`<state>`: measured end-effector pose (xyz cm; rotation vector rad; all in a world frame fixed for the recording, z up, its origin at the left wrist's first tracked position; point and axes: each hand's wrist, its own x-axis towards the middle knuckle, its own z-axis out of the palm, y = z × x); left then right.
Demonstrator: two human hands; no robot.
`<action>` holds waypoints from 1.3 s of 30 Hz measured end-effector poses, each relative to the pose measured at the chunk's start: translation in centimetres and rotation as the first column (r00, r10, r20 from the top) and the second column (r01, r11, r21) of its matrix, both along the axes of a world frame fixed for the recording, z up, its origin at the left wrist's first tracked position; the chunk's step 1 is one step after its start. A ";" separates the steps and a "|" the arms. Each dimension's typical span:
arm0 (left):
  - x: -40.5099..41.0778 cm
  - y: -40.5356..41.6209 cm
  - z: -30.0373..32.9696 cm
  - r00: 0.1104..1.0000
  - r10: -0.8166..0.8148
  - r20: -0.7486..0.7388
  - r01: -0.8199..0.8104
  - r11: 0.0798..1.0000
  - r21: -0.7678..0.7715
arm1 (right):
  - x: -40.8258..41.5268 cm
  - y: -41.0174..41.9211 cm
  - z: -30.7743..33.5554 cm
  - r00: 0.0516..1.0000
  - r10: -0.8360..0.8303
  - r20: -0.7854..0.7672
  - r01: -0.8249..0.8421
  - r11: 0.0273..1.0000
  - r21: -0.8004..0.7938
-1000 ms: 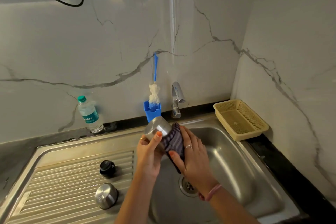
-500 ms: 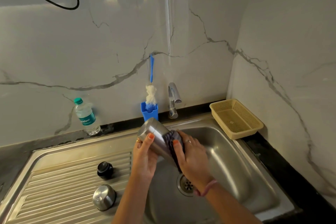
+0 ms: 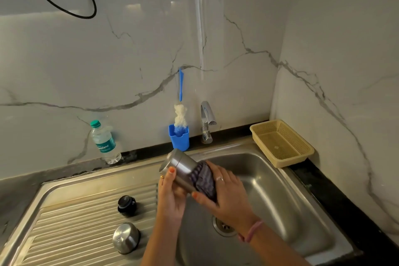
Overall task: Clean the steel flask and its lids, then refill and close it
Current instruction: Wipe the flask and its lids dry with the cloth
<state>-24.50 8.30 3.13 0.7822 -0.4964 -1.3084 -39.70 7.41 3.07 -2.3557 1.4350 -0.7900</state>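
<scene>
The steel flask [image 3: 180, 165] lies tilted over the sink basin, its base pointing up and left. My left hand [image 3: 170, 196] grips it from below, thumb on its side. My right hand [image 3: 224, 192] presses a dark striped cloth [image 3: 204, 177] around the flask's lower part. The flask's mouth is hidden by the cloth and hand. On the ribbed drainboard lie a black inner lid [image 3: 127, 205] and a steel cup lid [image 3: 126, 237].
The sink basin [image 3: 269, 196] has a drain [image 3: 223, 225] under my hands. Behind it stand a tap [image 3: 206, 122], a blue holder with a bottle brush [image 3: 179, 134] and a plastic water bottle [image 3: 104, 142]. A yellow basket [image 3: 280, 142] sits at the right.
The flask has tilted flatter, its base swinging left. The cloth in my right hand has slid down the flask, leaving more bare steel. The lids have not moved.
</scene>
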 end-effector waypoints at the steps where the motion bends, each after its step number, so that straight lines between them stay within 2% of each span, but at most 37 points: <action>1: 0.2 0.0 0.1 1.000 -0.003 -0.006 0.003 1.000 -0.002 | -0.8 0.2 -0.6 1.000 0.021 -0.018 -0.020 0.999 0.046; 4: 0.4 0.0 0.3 0.999 -0.016 -0.045 0.015 0.999 -0.038 | -2.8 0.8 -1.8 1.000 0.026 0.017 -0.028 0.991 0.134; 13: 0.7 -0.8 0.1 0.984 -0.083 -0.160 0.051 0.979 -0.196 | -4.2 1.5 -2.6 0.992 -0.090 0.088 0.071 0.977 0.202; 16: 0.4 -0.8 0.2 0.986 -0.048 -0.161 0.026 0.991 -0.133 | -4.2 1.6 -2.6 0.987 -0.141 0.075 0.125 0.974 0.189; 19: -0.6 -0.9 0.3 0.997 0.045 -0.058 -0.046 0.999 -0.007 | -4.1 1.5 -2.6 0.984 -0.175 0.037 0.167 0.973 0.157; 22: -2.1 -0.6 0.2 0.983 0.183 0.003 -0.182 0.972 0.150 | -3.7 1.4 -2.8 0.977 -0.210 -0.046 0.213 0.974 0.082; 24: -2.7 -0.4 0.4 0.955 0.298 0.003 -0.293 0.937 0.192 | -3.3 1.3 -3.0 0.979 -0.184 -0.085 0.190 0.980 0.065; 28: -2.1 -0.4 0.1 0.919 0.385 -0.084 -0.359 0.905 0.229 | -2.8 1.2 -3.1 0.992 -0.097 -0.078 0.102 0.993 0.055; 31: -0.9 -0.3 -0.4 0.933 0.344 -0.104 -0.319 0.927 0.199 | -1.8 1.4 -2.6 0.998 -0.017 -0.064 0.024 0.993 0.112; 39: 0.4 -0.6 0.4 0.953 0.294 -0.068 -0.284 0.951 0.125 | 2.9 0.7 0.1 0.995 -0.066 0.073 0.063 0.997 0.043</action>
